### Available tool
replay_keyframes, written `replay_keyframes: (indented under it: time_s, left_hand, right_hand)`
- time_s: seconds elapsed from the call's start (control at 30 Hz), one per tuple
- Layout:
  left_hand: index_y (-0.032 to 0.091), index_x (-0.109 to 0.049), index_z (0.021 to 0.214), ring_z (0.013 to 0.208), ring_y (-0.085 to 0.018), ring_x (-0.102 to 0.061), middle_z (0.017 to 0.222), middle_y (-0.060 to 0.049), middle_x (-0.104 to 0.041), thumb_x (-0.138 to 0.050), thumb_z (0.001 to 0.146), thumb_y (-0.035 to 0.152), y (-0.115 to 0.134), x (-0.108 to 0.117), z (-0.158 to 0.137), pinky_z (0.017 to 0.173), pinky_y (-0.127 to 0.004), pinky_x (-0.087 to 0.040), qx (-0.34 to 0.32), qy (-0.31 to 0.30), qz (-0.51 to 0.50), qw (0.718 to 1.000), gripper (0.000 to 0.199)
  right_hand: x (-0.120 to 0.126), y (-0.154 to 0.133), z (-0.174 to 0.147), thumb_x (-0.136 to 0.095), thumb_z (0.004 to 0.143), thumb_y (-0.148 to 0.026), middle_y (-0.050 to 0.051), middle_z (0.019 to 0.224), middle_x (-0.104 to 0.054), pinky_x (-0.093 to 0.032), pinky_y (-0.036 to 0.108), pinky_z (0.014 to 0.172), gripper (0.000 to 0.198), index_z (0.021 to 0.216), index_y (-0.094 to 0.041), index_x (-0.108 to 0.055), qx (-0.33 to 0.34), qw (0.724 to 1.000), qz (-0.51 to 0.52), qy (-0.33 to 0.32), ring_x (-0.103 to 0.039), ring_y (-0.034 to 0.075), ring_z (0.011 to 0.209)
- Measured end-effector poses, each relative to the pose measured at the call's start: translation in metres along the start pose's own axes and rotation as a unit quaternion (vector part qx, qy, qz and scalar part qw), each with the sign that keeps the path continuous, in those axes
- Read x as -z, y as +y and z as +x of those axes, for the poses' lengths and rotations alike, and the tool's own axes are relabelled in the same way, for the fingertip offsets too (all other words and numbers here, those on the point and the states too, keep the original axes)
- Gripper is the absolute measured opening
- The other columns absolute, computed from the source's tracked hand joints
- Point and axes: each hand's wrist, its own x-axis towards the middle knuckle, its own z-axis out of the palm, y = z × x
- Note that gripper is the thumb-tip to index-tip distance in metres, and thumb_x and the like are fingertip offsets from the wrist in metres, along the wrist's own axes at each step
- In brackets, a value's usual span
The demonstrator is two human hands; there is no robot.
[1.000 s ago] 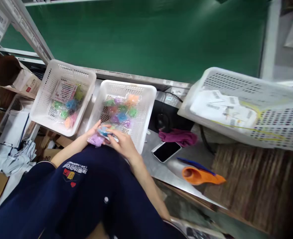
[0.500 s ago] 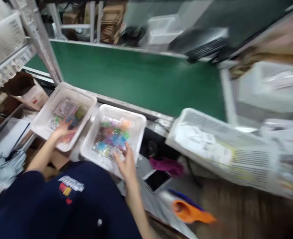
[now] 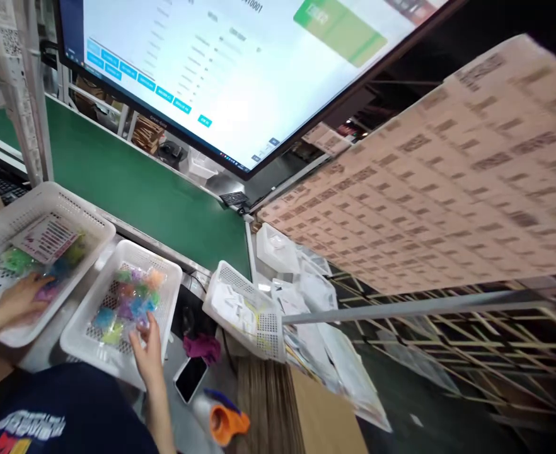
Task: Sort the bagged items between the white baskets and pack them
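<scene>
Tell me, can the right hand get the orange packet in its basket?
Probably yes: the right hand is over the white basket, and no wall stands between it and the orange packet. The blue packet between seems easy to pass over.

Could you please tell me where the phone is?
In the head view, the phone lies on the worktop, right of the right hand, beside the purple cloth.

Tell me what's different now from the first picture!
The left hand moved left, away from the right hand, into the left basket. The blue bag they held looks let go in the middle basket. The view swung up and right, so a screen shows. The phone and cloth stayed put.
</scene>
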Motion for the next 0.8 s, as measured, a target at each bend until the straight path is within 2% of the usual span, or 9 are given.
replay_keyframes:
  time_s: [0.17, 0.3, 0.4, 0.5, 0.53, 0.6, 0.7, 0.73, 0.8]
  left_hand:
    - [0.044, -0.087, 0.108, 0.116, -0.036, -0.071, 0.115, 0.008, -0.085, -0.061, 0.067, 0.075, 0.004, 0.014, -0.003, 0.1, -0.038, -0.047, -0.036, 0.016, -0.046, 0.998, 0.058]
    - [0.052, -0.083, 0.112, 0.117, -0.034, -0.07, 0.097, 0.018, -0.083, -0.058, 0.069, 0.076, -0.002, 0.04, -0.007, 0.102, -0.039, -0.047, -0.002, 0.12, -0.094, 0.988, 0.056]
    - [0.052, -0.078, 0.127, 0.116, -0.032, -0.069, 0.086, 0.02, -0.079, -0.071, 0.069, 0.076, 0.005, 0.064, -0.019, 0.101, -0.041, -0.048, 0.033, 0.214, -0.221, 0.951, 0.063]
    - [0.042, -0.075, 0.133, 0.094, -0.025, -0.068, 0.086, 0.015, -0.078, -0.091, 0.056, 0.07, 0.04, 0.073, -0.042, 0.087, -0.037, -0.051, 0.059, 0.221, -0.419, 0.879, 0.084]
    - [0.036, -0.076, 0.127, 0.086, -0.022, -0.067, 0.09, 0.012, -0.079, -0.096, 0.051, 0.063, 0.058, 0.07, -0.049, 0.081, -0.035, -0.051, 0.043, 0.18, -0.481, 0.857, 0.083]
    - [0.027, -0.076, 0.119, 0.08, -0.02, -0.066, 0.098, 0.003, -0.08, -0.099, 0.05, 0.047, 0.094, 0.052, -0.056, 0.074, -0.032, -0.053, 0.001, 0.025, -0.586, 0.81, 0.075]
    - [0.019, -0.073, 0.108, 0.074, -0.019, -0.069, 0.095, -0.005, -0.078, -0.1, 0.049, 0.031, 0.13, 0.004, -0.053, 0.067, -0.029, -0.055, -0.005, -0.166, -0.665, 0.728, 0.066]
    - [0.019, -0.073, 0.106, 0.072, -0.018, -0.068, 0.092, -0.004, -0.077, -0.101, 0.049, 0.027, 0.137, -0.013, -0.053, 0.066, -0.027, -0.054, 0.002, -0.204, -0.668, 0.716, 0.064]
    - [0.017, -0.075, 0.106, 0.071, -0.016, -0.069, 0.09, -0.003, -0.076, -0.104, 0.05, 0.022, 0.141, -0.042, -0.056, 0.068, -0.025, -0.054, 0.014, -0.258, -0.649, 0.715, 0.063]
  right_hand:
    - [-0.02, -0.01, 0.001, -0.076, 0.093, -0.057, 0.015, 0.167, -0.054, -0.061, 0.062, 0.114, 0.076, 0.163, -0.037, -0.053, 0.038, 0.999, 0.0, -0.027, -0.077, 0.037, 0.123]
    - [-0.018, -0.003, -0.004, -0.076, 0.093, -0.059, 0.012, 0.167, -0.055, -0.062, 0.061, 0.114, 0.077, 0.164, -0.041, -0.052, 0.04, 0.999, -0.003, -0.001, -0.076, 0.037, 0.125]
    - [-0.01, 0.002, -0.003, -0.076, 0.091, -0.069, 0.015, 0.157, -0.062, -0.065, 0.061, 0.108, 0.08, 0.161, -0.035, -0.056, 0.018, 0.999, 0.008, 0.029, -0.077, 0.038, 0.121]
    - [-0.007, -0.017, 0.001, -0.078, 0.086, -0.08, 0.023, 0.16, -0.06, -0.068, 0.058, 0.098, 0.093, 0.16, -0.028, -0.055, -0.014, 0.998, 0.052, 0.011, -0.078, 0.038, 0.115]
    - [-0.008, -0.028, 0.004, -0.08, 0.084, -0.081, 0.024, 0.163, -0.056, -0.069, 0.056, 0.096, 0.098, 0.161, -0.027, -0.054, -0.02, 0.997, 0.072, -0.009, -0.078, 0.037, 0.115]
    - [-0.012, -0.053, 0.009, -0.082, 0.082, -0.083, 0.024, 0.166, -0.053, -0.069, 0.056, 0.097, 0.107, 0.168, -0.031, -0.046, -0.008, 0.993, 0.11, -0.047, -0.077, 0.037, 0.12]
    - [-0.018, -0.083, 0.013, -0.085, 0.08, -0.085, 0.021, 0.18, -0.039, -0.07, 0.052, 0.095, 0.126, 0.179, -0.039, -0.024, 0.015, 0.973, 0.167, -0.156, -0.066, 0.04, 0.142]
    - [-0.019, -0.089, 0.011, -0.086, 0.079, -0.085, 0.02, 0.182, -0.035, -0.069, 0.051, 0.096, 0.129, 0.18, -0.039, -0.021, 0.023, 0.97, 0.161, -0.181, -0.063, 0.041, 0.146]
    - [-0.019, -0.094, 0.003, -0.087, 0.082, -0.081, 0.018, 0.18, -0.041, -0.064, 0.055, 0.109, 0.117, 0.177, -0.035, -0.036, 0.043, 0.976, 0.106, -0.187, -0.059, 0.041, 0.151]
